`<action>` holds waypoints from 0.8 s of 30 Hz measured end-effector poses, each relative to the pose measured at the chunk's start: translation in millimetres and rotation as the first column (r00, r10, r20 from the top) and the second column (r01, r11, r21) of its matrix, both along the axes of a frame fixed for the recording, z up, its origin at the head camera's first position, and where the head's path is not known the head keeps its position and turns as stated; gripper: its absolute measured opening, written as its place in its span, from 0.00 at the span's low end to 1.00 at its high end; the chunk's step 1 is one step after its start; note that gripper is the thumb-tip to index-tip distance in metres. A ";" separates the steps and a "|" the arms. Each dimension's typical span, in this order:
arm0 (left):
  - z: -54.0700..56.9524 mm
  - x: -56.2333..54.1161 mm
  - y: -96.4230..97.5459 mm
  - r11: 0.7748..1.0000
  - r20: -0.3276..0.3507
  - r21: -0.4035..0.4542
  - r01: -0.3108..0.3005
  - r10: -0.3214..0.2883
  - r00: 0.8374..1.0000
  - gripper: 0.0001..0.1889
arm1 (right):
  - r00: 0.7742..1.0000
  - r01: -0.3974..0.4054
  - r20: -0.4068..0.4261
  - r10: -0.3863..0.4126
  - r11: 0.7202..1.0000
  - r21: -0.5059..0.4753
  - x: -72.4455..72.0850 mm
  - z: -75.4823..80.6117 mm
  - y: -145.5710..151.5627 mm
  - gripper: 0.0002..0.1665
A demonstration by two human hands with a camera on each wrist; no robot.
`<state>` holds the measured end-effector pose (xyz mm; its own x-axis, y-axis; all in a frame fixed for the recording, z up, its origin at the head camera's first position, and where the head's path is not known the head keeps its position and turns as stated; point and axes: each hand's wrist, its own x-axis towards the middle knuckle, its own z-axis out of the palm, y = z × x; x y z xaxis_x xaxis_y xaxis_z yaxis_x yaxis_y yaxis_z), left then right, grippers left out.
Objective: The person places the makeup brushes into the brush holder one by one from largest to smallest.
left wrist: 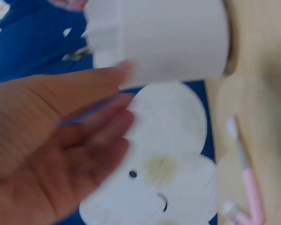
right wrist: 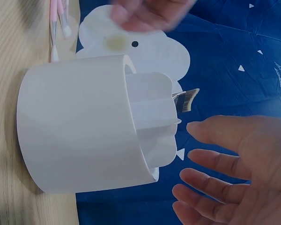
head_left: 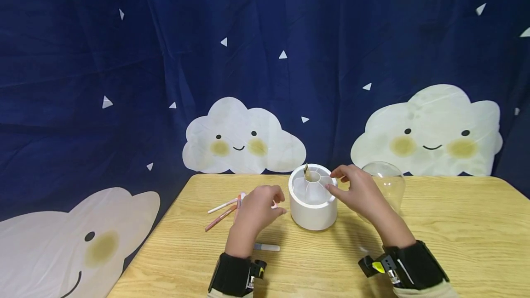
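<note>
A white round holder [head_left: 313, 215] stands upright on the table, with a pale divided insert [right wrist: 152, 110] inside it. From the insert pokes a small brown and gold piece with a fringed-looking end [right wrist: 189, 100]. Just left of the holder is my left hand [head_left: 258, 206], fingers loosely bent; the left wrist view shows nothing between thumb and fingers. My right hand [head_left: 358, 187] hovers at the holder's right rim, fingers spread and holding nothing. In the right wrist view its fingertips [right wrist: 196, 129] are apart from the insert.
Slim pink and white brushes [head_left: 221, 218] lie on the wooden table [head_left: 463, 224] left of the holder. A brush with a grey-blue part [head_left: 268, 247] lies nearer the front. Behind my right hand stands a clear dome [head_left: 389, 180]. A dark blue cloud-print curtain [head_left: 265, 26] hangs at the back.
</note>
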<state>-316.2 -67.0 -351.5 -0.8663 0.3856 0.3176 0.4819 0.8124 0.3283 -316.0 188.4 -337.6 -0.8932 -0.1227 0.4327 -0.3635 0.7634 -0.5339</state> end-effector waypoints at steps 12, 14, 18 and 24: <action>-2.9 14.2 -32.7 0.972 0.444 -0.207 -0.112 0.195 0.875 0.12 | 1.000 -0.004 -0.004 0.004 1.000 0.003 -0.8 1.3 1.2 0.16; -6.2 15.2 -34.4 0.963 0.478 -0.220 -0.153 0.243 0.844 0.12 | 1.000 -0.003 0.000 0.003 1.000 0.003 -0.7 1.2 1.1 0.16; -10.9 14.1 -36.4 0.953 0.496 -0.247 -0.173 0.278 0.823 0.12 | 1.000 -0.005 -0.001 0.005 1.000 0.002 -0.9 0.7 1.2 0.15; -14.5 10.2 -37.8 0.946 0.499 -0.283 -0.161 0.288 0.818 0.11 | 1.000 -0.007 0.001 0.007 1.000 0.003 -0.1 0.3 0.8 0.15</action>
